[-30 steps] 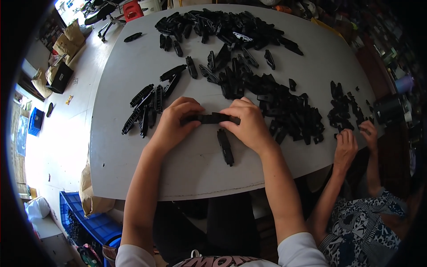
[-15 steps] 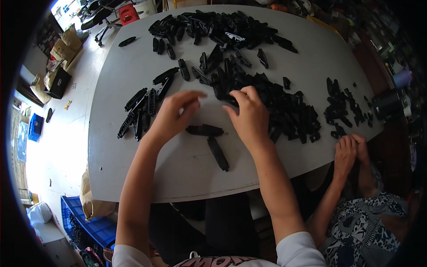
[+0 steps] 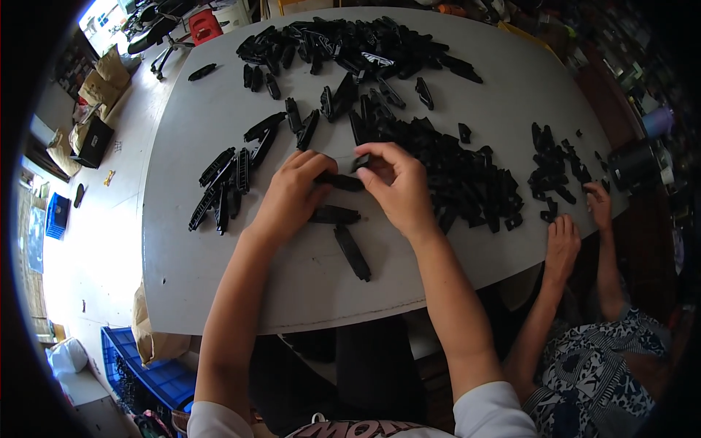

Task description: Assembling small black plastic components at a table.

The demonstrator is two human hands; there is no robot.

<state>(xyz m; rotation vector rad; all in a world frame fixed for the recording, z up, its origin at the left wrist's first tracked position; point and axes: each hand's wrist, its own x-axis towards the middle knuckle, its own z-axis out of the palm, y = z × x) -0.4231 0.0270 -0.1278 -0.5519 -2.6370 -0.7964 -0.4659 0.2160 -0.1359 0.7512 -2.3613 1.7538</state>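
Note:
My left hand (image 3: 293,188) is closed on one end of a long black plastic part (image 3: 342,182), held just above the table. Between thumb and fingers, my right hand (image 3: 394,181) pinches a small black plastic piece (image 3: 361,162) close to the long part's free end; whether the two touch I cannot tell. Below my hands lie two more long black parts, one crosswise (image 3: 336,214) and one slanting (image 3: 353,252). Beside my right hand spreads a heap of small black pieces (image 3: 475,179).
Long black parts are piled at the table's far side (image 3: 328,44), with a loose group (image 3: 223,182) on the left. At the right, a co-worker's hands (image 3: 564,248) rest near another cluster of black pieces (image 3: 548,164). A blue crate (image 3: 150,369) stands on the floor at lower left.
My hands were raised, with no part clearly visible in them; now the left holds a long part and the right a small piece. One co-worker's hand has reached forward toward the pieces.

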